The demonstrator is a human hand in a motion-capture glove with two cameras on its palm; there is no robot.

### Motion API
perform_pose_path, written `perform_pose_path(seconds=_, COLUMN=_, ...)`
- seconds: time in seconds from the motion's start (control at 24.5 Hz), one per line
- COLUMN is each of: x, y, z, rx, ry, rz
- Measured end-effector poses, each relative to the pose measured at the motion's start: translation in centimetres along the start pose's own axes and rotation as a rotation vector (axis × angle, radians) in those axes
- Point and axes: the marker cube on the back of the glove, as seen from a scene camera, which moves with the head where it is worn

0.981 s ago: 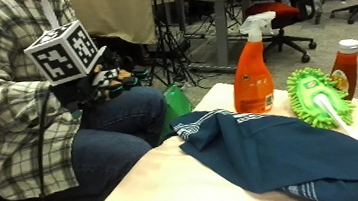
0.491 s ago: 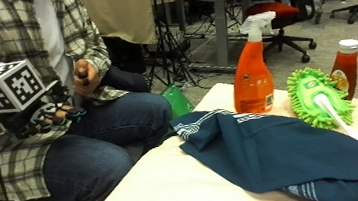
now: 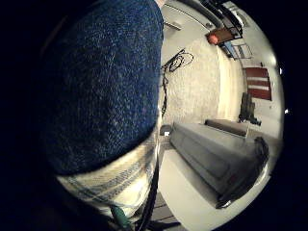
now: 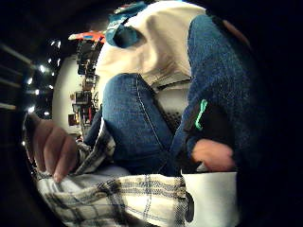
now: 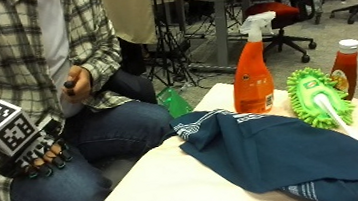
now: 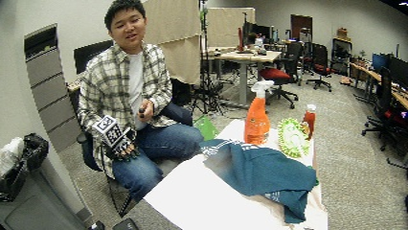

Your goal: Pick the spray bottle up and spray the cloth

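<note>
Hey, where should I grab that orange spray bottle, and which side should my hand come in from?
Grip the spray bottle at its narrow neck, just under the white trigger head. It stands upright at the table's far edge, nozzle pointing toward the green duster. That side is crowded, so bring the gloved right hand, now resting on your thigh, in from your own side, above the cloth.

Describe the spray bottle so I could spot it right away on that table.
Look at the table and find the dark blue cloth spread over it. Just behind the cloth stands the spray bottle, beside a green fluffy duster. It is the tall orange one with a white trigger top; the red bottle nearby has a plain cap.
</note>
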Motion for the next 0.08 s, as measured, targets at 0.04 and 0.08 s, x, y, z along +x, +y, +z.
perform_pose_path(seconds=0.04, x=0.40, y=-0.07, z=0.13, rx=-0.006, ry=-0.012, rz=0.015)
perform_pose_path(seconds=0.08, x=0.63, y=-0.12, z=0.19, rx=-0.010, ry=-0.019, rz=0.024)
